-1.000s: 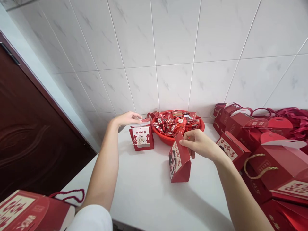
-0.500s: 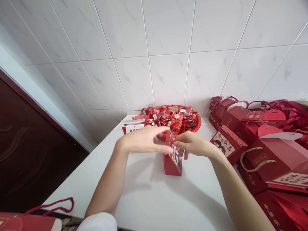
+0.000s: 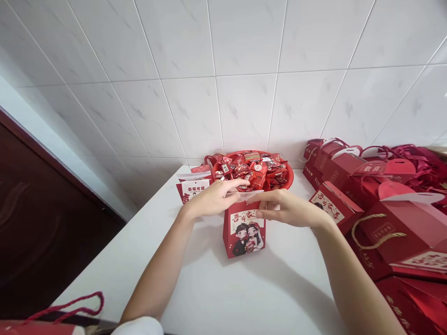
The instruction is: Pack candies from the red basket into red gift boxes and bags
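While left hand (image 3: 220,197) and right hand (image 3: 291,208), fingers loosely bent, flank the red tapered cardboard box's top (image 3: 252,196), hold unclear, light, even pressure should avoid creasing.

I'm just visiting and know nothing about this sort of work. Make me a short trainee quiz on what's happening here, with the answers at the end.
1. True or false: the central box stands upright on the white table.

2. Choose one. From the wearer's side, the red basin of wrapped packets is:
A) nearer than the central box
B) beyond the central box
C) underneath the table

3. Where are the left hand and the right hand?

Key:
1. True.
2. B.
3. Both at the top of the central box, one at either side.
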Tool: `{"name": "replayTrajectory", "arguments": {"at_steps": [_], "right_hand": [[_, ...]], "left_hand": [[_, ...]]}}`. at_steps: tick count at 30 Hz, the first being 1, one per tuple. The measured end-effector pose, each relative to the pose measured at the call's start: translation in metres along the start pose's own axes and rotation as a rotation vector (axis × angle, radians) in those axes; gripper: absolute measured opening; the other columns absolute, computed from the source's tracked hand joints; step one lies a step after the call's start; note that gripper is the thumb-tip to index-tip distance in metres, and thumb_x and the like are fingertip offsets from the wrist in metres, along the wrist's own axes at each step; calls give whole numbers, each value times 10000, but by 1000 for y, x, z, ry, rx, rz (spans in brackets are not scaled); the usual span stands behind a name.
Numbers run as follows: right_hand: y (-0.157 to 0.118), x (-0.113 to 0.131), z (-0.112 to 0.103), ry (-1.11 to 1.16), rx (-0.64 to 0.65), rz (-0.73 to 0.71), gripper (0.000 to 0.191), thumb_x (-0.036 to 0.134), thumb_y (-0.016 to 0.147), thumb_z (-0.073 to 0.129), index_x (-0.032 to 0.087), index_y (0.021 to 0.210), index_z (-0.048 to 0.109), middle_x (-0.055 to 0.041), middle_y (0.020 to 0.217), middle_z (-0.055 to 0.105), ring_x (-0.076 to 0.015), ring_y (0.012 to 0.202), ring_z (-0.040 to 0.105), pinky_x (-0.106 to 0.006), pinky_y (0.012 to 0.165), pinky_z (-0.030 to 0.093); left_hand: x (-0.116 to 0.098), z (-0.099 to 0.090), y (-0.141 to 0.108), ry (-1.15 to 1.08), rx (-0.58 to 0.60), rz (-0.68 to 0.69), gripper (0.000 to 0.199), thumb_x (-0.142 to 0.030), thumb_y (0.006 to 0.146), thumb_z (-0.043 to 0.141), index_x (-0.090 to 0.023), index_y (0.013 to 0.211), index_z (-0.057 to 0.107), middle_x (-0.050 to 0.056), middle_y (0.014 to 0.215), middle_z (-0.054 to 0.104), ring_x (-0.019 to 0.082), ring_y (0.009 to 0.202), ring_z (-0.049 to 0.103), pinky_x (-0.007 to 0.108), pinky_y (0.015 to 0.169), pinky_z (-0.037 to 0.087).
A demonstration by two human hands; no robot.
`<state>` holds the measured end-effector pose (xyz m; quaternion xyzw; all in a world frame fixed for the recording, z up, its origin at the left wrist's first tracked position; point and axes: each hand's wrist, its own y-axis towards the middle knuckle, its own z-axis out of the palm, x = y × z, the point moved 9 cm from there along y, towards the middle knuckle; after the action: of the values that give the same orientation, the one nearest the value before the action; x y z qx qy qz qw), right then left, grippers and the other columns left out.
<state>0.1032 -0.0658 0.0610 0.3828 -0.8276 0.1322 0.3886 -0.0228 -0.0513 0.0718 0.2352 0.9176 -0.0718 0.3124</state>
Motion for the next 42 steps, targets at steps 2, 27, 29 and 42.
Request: {"name": "replayTrajectory", "arguments": {"at_steps": [2, 27, 29, 42], "right_hand": [[-1, -2, 0, -11, 5, -12, 401, 354, 900, 600, 251, 1283, 666, 5, 738, 708, -147, 640, 608, -243, 625, 463], [15, -113, -114, -267, -655, 312, 337, 103, 628, 704, 215, 939, 769, -54, 983, 765, -275, 997, 691, -355, 886, 519], [15, -117, -114, -242, -738, 308, 210, 184, 710, 674, 215, 896, 766, -42, 875, 764, -257, 902, 703, -339, 817, 523], [12, -115, -111, 602, -987, 42, 588, 595, 589, 791, 163, 977, 701, -79, 904, 740, -210, 778, 676, -286, 611, 531]], "left_hand": [[2, 0, 2, -38, 1, 18, 522, -397, 950, 466, -225, 1439, 522, 26, 900, 746, 216, 843, 653, 304, 791, 464], [1, 36, 9, -374, 331, 99, 362, -370, 877, 637, -285, 1221, 713, 30, 1283, 689, 232, 1158, 613, 297, 936, 453], [2, 34, 10, -377, 299, 98, 381, -398, 884, 645, -283, 1242, 701, 39, 1330, 666, 240, 1211, 595, 308, 981, 444], [12, 26, 26, -540, 107, 80, 485, -528, 903, 622, -207, 1264, 652, 100, 1182, 712, 234, 1104, 654, 378, 1005, 472]]}}
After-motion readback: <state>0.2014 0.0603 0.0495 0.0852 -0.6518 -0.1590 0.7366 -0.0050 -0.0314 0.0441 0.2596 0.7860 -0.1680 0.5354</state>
